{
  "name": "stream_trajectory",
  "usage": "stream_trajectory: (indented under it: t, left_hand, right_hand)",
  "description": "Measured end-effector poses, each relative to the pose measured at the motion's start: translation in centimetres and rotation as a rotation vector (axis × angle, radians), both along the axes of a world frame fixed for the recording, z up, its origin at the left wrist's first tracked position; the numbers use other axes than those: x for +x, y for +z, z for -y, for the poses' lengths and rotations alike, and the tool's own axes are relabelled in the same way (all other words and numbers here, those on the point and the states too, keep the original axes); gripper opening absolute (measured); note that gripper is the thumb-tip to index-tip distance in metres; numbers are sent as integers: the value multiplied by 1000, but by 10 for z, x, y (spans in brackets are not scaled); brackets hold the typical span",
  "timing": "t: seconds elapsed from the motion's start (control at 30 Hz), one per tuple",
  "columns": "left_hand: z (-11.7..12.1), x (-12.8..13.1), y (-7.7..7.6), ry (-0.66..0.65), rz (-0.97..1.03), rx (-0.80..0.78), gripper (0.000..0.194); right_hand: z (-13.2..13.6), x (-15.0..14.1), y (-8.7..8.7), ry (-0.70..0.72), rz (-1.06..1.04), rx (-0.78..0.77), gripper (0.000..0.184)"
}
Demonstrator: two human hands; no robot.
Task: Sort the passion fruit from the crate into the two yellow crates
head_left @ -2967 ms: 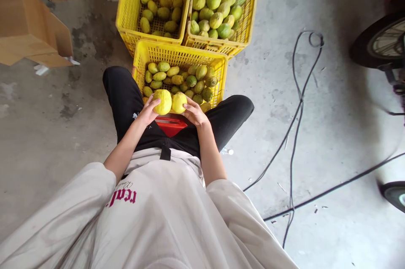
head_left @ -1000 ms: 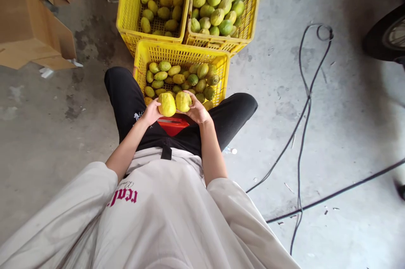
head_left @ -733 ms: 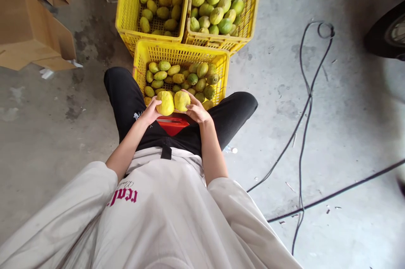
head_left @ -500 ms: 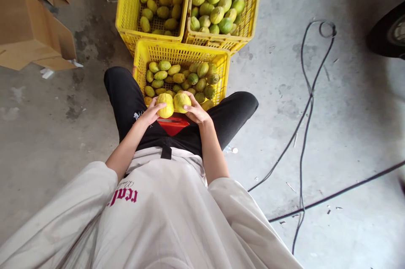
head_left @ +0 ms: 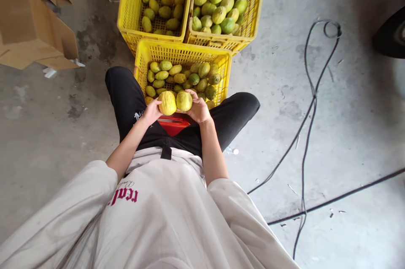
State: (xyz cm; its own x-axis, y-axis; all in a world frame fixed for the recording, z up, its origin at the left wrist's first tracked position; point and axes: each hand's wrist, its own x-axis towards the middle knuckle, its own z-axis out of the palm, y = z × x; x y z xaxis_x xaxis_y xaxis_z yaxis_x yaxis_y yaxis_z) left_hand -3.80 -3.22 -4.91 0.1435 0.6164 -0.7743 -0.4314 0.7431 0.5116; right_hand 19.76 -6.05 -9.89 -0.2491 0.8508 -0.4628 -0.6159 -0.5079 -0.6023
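My left hand (head_left: 152, 111) is closed around a ridged yellow papaya (head_left: 167, 103), its thumb on the near side. In my right hand (head_left: 199, 109) is a second, yellow-green papaya (head_left: 184, 101), with the fingers curled about its far and right sides. The two fruits are side by side above the near rim of the low yellow crate (head_left: 225, 79). Inside that crate lie several green and yellow papayas (head_left: 180, 78); my hands and the held fruits hide some of them.
Behind stand two more yellow crates, the left one (head_left: 126, 12) with a few papayas and the right one (head_left: 258, 7) heaped high. Cardboard boxes (head_left: 28, 24) are at the left. Black cable (head_left: 311, 104) crosses the floor at the right, near a dark wheel (head_left: 390, 35). Something red (head_left: 173, 127) shows between my legs.
The papaya in my right hand has been turned, showing a greener face, and my right fingers have shifted around it. The left papaya has tilted slightly. Both fruits stay held.
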Motion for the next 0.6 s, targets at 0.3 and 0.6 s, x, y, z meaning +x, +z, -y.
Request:
stream_trajectory:
  t: [0.3,0.6]
  left_hand:
    - [2,-13,-14,-86,-52,132,41]
    - [6,-11,-11,-154,-27,101,45]
  right_hand:
    - [0,-9,5,34,127,14,72]
    - [4,-5,2,78,136,71,84]
